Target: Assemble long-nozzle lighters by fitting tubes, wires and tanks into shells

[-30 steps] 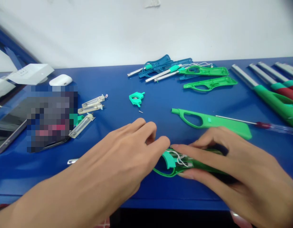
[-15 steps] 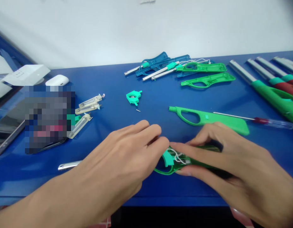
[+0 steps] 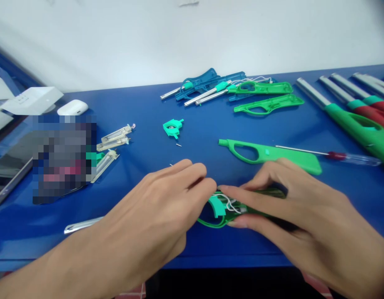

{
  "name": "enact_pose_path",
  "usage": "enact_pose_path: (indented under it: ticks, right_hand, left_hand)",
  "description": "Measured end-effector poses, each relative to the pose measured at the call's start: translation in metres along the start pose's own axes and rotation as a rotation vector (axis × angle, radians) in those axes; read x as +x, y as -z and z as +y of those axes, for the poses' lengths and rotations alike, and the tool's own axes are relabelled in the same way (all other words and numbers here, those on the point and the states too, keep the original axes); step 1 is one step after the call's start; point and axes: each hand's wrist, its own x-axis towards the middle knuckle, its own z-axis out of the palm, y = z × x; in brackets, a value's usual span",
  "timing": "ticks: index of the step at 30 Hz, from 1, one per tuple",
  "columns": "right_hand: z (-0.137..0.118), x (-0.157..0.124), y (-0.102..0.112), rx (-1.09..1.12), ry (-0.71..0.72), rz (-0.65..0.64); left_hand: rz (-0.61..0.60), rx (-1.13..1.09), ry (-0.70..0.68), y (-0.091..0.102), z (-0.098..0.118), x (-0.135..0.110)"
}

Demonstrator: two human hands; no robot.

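My right hand (image 3: 304,216) is closed around an opened green gas lighter casing (image 3: 215,225), fingers on the far side and thumb on the near side. Inside it show a teal trigger (image 3: 217,207) and loose white wires (image 3: 229,203). My left hand (image 3: 173,203) has its fingers curled together over the casing's front end; its fingertips are hidden. A shiny metal tube (image 3: 82,225) sticks out to the left from under my left forearm. Beyond the right hand lies a green casing half (image 3: 294,162) with a red-and-clear-handled screwdriver (image 3: 338,156) across it.
Blue and green casing halves (image 3: 268,104) with metal tubes lie at the back of the blue table (image 3: 132,99). Several assembled lighters (image 3: 350,116) are at right. A teal trigger piece (image 3: 172,128), a small pin (image 3: 178,145), clear fuel tanks (image 3: 106,164) and a white case (image 3: 72,108) lie farther left.
The metal tube's visible end has shifted left and slightly down. Both hands keep their hold on the casing, and the whole view has shifted slightly.
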Motion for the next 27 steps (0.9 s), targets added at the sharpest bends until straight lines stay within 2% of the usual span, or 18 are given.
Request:
enact_pose_path:
  ticks: [4, 9, 12, 20, 24, 27]
  right_hand:
    - [0.0, 0.004, 0.0, 0.021, 0.031, 0.016]
    - [-0.001, 0.005, 0.0, 0.018, 0.026, -0.005]
    - [0.001, 0.005, -0.001, 0.019, 0.032, -0.017]
    - [0.0, 0.005, -0.003, -0.005, 0.043, -0.012]
    - [-0.002, 0.006, -0.005, -0.032, 0.028, -0.001]
    - [-0.002, 0.006, -0.004, 0.028, -0.017, -0.031]
  left_hand:
    - [-0.004, 0.092, -0.036, 0.004, 0.001, -0.001]
    - [-0.07, 0.253, -0.168, 0.013, 0.0, 0.001]
    - [-0.073, 0.297, -0.2, 0.015, -0.002, 0.005]
    - [0.027, 0.508, -0.327, 0.009, 0.0, 0.014]
    - [-0.02, 0.593, -0.372, 0.007, 0.001, 0.015]
    - [-0.047, 0.619, -0.395, 0.007, 0.0, 0.016]
